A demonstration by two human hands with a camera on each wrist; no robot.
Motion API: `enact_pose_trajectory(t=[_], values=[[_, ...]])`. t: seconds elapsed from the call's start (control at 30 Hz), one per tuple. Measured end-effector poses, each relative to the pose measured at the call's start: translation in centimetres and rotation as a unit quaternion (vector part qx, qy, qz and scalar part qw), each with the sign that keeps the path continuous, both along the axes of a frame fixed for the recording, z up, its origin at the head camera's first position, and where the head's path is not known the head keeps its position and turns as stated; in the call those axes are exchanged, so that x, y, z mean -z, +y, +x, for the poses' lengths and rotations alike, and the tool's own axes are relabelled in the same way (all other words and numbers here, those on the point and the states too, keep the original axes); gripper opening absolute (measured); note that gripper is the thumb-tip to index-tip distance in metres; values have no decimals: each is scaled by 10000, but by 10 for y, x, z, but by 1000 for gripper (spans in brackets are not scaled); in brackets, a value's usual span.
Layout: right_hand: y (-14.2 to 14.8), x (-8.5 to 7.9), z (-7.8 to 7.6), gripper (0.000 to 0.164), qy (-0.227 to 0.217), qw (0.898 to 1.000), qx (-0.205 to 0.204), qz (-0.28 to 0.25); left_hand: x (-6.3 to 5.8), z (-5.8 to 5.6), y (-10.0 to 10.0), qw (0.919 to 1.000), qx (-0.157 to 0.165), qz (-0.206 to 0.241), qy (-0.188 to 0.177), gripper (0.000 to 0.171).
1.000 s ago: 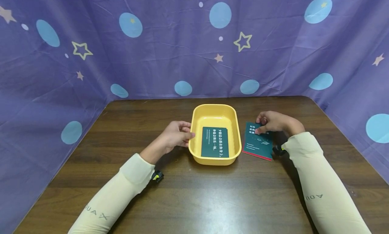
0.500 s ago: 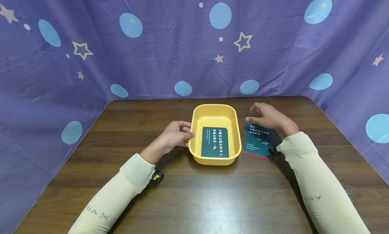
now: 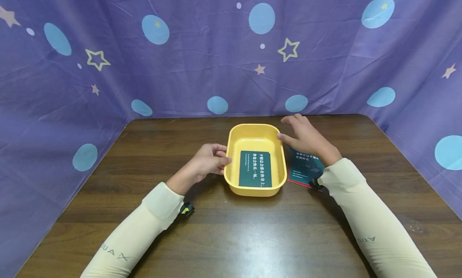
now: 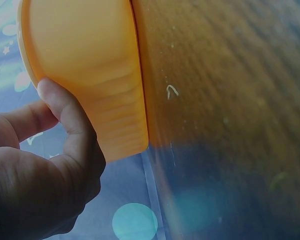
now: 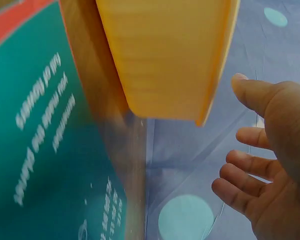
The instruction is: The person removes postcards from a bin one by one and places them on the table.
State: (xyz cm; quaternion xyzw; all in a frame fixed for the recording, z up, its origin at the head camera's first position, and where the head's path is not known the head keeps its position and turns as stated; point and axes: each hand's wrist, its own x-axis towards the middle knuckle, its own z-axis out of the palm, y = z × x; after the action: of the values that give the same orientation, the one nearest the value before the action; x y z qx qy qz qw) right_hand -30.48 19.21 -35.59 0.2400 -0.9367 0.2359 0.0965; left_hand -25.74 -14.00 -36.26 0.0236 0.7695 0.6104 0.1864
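Observation:
A yellow plastic tray (image 3: 255, 129) stands on the table, with a dark green booklet (image 3: 254, 169) printed in white lying flat inside it. My left hand (image 3: 207, 161) holds the tray's left side, thumb at the rim; in the left wrist view that thumb (image 4: 65, 105) meets the rim. My right hand (image 3: 306, 137) hovers near the tray's far right corner, fingers spread and holding nothing. Below it, a second green booklet (image 3: 301, 171) with a red edge lies to the tray's right, partly hidden by that hand and wrist. This booklet (image 5: 35, 125) looms close in the right wrist view.
The brown wooden table (image 3: 231, 238) extends around the tray on all sides. A purple curtain (image 3: 202, 69) with stars and blue spots hangs behind and at both sides. A dark wrist camera (image 3: 187, 209) sits under the left cuff, another (image 3: 316, 184) under the right.
My right hand has let go of the red-edged booklet's top, lifted, and moved left and away toward the tray's far right corner. My left hand, the tray and both booklets stay put.

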Motion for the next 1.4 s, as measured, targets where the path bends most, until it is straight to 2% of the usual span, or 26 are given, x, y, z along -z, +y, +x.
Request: enact_pose_trajectory(t=[0.5,0.8,1.1,1.4], values=[[-39,4,16,80,-313,9982,-409,297,-1,1,0,10000,8,-24,20,45],[-54,10,22,86,-347,9942,-907,458,0,0,1,10000,-16,-20,12,45],[-63,14,25,82,-549,9924,-858,691,0,1,0,10000,13,-24,19,45],[-66,14,25,85,-639,9867,-707,1316,1,0,0,10000,33,7,49,46]])
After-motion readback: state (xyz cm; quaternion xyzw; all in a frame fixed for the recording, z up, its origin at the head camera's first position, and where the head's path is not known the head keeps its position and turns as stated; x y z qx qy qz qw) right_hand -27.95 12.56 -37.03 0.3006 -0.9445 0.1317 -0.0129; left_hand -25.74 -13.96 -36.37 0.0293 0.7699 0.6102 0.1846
